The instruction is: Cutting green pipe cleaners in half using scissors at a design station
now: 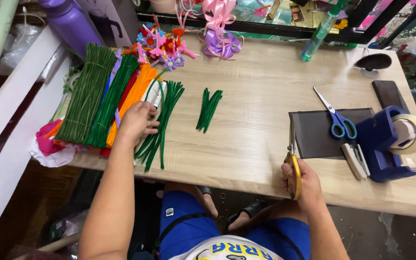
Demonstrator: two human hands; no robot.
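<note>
A small bundle of cut green stems [209, 109] already lies on the table [256, 144], well apart from both hands. By the look of it, most stock remains uncut: long green pipe cleaners [162, 120] lie just beside the left hand [136, 123], thick bundles [92, 94] beyond it. The left grip is spread flat, fingers loose on the long pieces, holding nothing. The right hand [302, 180], at the table's near edge, is closed around yellow-handled scissors [292, 163], blades pointing away.

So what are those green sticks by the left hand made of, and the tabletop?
The green sticks look like fuzzy pipe cleaners: matte, bristly fibre, probably over thin wire, since some curve. The tabletop shows pale wood grain with a smooth, low-sheen finish, possibly laminate. The left hand rests on the sticks.
</note>
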